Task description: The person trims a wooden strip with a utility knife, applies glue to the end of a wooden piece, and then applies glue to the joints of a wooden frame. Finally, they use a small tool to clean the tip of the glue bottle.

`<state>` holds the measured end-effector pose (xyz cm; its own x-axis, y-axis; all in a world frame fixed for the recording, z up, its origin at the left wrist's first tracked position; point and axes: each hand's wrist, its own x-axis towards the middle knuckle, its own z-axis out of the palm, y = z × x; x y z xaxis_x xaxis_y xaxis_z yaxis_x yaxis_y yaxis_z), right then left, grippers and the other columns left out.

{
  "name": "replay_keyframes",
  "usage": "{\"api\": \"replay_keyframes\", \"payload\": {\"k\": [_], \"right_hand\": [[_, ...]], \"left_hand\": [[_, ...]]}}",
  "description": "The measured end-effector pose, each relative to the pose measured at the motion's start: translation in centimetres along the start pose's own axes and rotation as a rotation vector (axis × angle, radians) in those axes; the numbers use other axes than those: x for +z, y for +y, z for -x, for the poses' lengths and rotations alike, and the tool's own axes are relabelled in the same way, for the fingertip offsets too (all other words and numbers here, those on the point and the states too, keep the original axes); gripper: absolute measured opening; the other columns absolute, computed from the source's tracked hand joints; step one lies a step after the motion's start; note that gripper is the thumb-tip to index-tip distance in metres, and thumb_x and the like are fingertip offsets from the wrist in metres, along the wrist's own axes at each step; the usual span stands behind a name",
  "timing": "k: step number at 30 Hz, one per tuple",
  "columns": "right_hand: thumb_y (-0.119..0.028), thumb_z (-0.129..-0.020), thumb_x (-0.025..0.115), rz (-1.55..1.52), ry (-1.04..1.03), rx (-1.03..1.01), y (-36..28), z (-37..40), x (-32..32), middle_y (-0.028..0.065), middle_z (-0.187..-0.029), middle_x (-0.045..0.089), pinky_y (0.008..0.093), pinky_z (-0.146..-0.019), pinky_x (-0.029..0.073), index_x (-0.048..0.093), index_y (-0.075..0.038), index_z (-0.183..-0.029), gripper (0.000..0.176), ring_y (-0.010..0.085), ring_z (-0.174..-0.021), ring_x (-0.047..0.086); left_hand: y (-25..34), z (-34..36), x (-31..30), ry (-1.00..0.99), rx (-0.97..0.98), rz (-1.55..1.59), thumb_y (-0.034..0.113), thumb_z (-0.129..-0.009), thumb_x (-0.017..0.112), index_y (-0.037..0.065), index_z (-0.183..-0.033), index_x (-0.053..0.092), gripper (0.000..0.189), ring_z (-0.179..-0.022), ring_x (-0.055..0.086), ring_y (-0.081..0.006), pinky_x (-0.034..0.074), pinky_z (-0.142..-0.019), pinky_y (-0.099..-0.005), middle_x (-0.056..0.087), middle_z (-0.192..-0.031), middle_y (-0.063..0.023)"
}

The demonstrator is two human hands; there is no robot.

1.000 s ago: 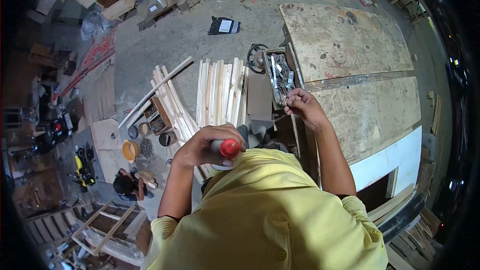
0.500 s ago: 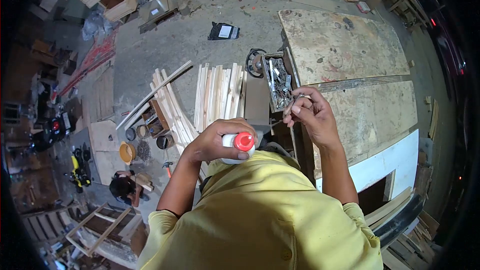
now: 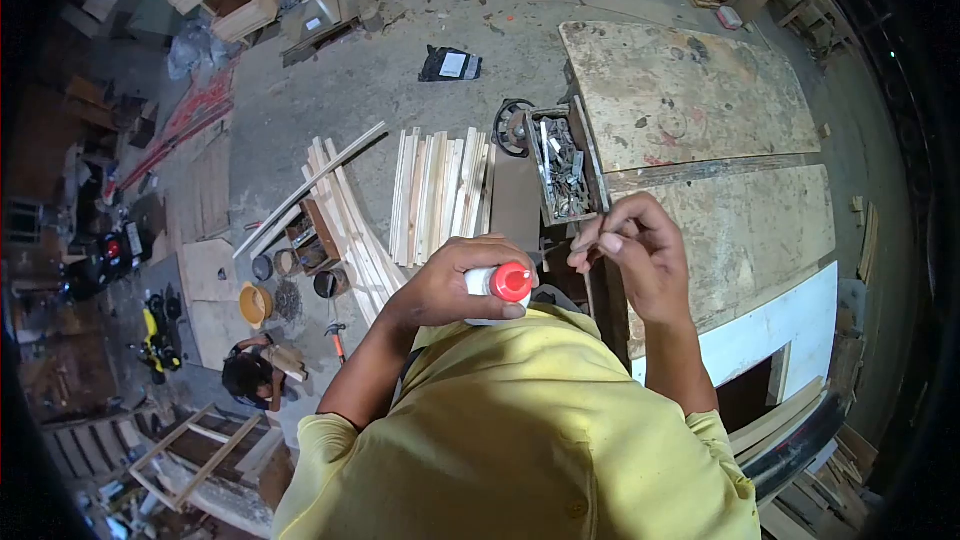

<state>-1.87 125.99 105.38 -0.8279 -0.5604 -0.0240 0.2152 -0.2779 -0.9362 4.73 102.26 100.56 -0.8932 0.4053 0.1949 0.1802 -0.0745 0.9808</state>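
My left hand [image 3: 448, 283] is wrapped round a white plastic bottle [image 3: 480, 282] with a red cap [image 3: 511, 282], held in front of my yellow shirt. The cap faces up toward me. My right hand [image 3: 640, 250] is raised beside the workbench, its thumb and fingers drawn together; whatever sits between the fingertips, if anything, is too small to make out. Just beyond those fingertips is an open wooden drawer [image 3: 547, 185] full of loose metal hardware [image 3: 567, 170].
A stained plywood workbench [image 3: 700, 90] stands to the right. Several pale wood strips [image 3: 437, 190] lie on the left, near a hammer [image 3: 336, 340] and an orange bowl [image 3: 254, 305]. A person [image 3: 255, 375] crouches at lower left. A black package [image 3: 450, 64] lies on the floor ahead.
My left hand and the bottle have shifted slightly right. My right hand has moved a little right and down, away from the drawer, with its fingers changing position.
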Motion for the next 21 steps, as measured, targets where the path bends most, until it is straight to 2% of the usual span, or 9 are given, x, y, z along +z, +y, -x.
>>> {"api": "replay_keyframes", "payload": {"k": [2, 5, 9, 10, 18, 20, 21], "right_hand": [[0.0, -0.093, 0.058, 0.122, 0.0, -0.15, -0.4, 0.8, 1.1, 0.0155, -0.094, 0.068, 0.0313, -0.074, 0.056, 0.053, 0.0, -0.106, 0.014, 0.0194, -0.084, 0.069], [0.002, -0.092, 0.059, 0.293, -0.023, -0.228, -0.9, 1.5, 2.3, 0.0156, -0.096, 0.069, 0.0321, -0.078, 0.056, 0.054, 0.001, -0.106, 0.015, 0.0192, -0.088, 0.069], [0.001, -0.089, 0.062, 0.551, -0.061, -0.345, -1.5, 1.6, 2.8, 0.0157, -0.091, 0.071, 0.0323, -0.077, 0.056, 0.061, 0.001, -0.099, 0.011, 0.0223, -0.085, 0.071], [0.001, -0.087, 0.063, 0.568, -0.06, -0.387, -1.6, 1.4, 3.1, 0.0161, -0.089, 0.071, 0.0336, -0.076, 0.056, 0.062, 0.001, -0.098, 0.011, 0.0252, -0.083, 0.071], [0.002, -0.085, 0.066, 0.677, -0.134, -0.48, -1.3, 0.7, 3.1, 0.0164, -0.088, 0.071, 0.0344, -0.074, 0.057, 0.062, 0.002, -0.097, 0.013, 0.0271, -0.082, 0.071], [0.002, -0.085, 0.066, 0.682, -0.143, -0.478, -1.3, 0.6, 3.1, 0.0168, -0.088, 0.071, 0.0346, -0.074, 0.057, 0.062, 0.002, -0.097, 0.013, 0.0273, -0.081, 0.072], [0.002, -0.085, 0.066, 0.694, -0.143, -0.491, -1.2, 0.5, 3.0, 0.0172, -0.088, 0.071, 0.0347, -0.073, 0.058, 0.062, 0.002, -0.097, 0.013, 0.0274, -0.08, 0.072]], "left_hand": [[0.3, 0.0, 0.1, -0.004, -0.022, -0.02, 0.02, -0.071, 0.083, -0.001, -0.099, 0.069, 0.038, -0.098, 0.064, -0.0279, 0.047, -0.09, -0.0388, 0.069, -0.1, -0.0131], [0.5, -0.2, 0.3, -0.004, -0.013, 0.005, 0.024, -0.071, 0.084, -0.001, -0.1, 0.069, 0.041, -0.098, 0.064, -0.0285, 0.047, -0.09, -0.0396, 0.069, -0.1, -0.0133], [0.6, -0.3, 0.0, -0.004, -0.01, -0.007, 0.026, -0.071, 0.085, -0.001, -0.101, 0.069, 0.043, -0.097, 0.063, -0.0296, 0.047, -0.09, -0.0406, 0.069, -0.099, -0.0138], [0.6, -0.3, 0.0, -0.007, -0.011, -0.014, 0.027, -0.071, 0.085, -0.002, -0.101, 0.069, 0.044, -0.097, 0.063, -0.03, 0.047, -0.09, -0.041, 0.069, -0.1, -0.0141], [0.6, -0.4, -0.2, -0.023, -0.027, -0.021, 0.027, -0.071, 0.085, -0.001, -0.104, 0.069, 0.046, -0.098, 0.063, -0.0307, 0.047, -0.091, -0.0416, 0.069, -0.101, -0.0139], [0.2, -0.5, -0.1, 0.009, 0.068, -0.041, 0.027, -0.073, 0.084, 0.001, -0.102, 0.068, 0.042, -0.087, 0.061, -0.0276, 0.047, -0.08, -0.0376, 0.068, -0.096, -0.0124], [0.3, -0.5, -0.1, 0.011, 0.067, -0.039, 0.027, -0.073, 0.084, 0.001, -0.102, 0.068, 0.042, -0.087, 0.061, -0.0276, 0.047, -0.08, -0.0376, 0.068, -0.096, -0.0124]]}}
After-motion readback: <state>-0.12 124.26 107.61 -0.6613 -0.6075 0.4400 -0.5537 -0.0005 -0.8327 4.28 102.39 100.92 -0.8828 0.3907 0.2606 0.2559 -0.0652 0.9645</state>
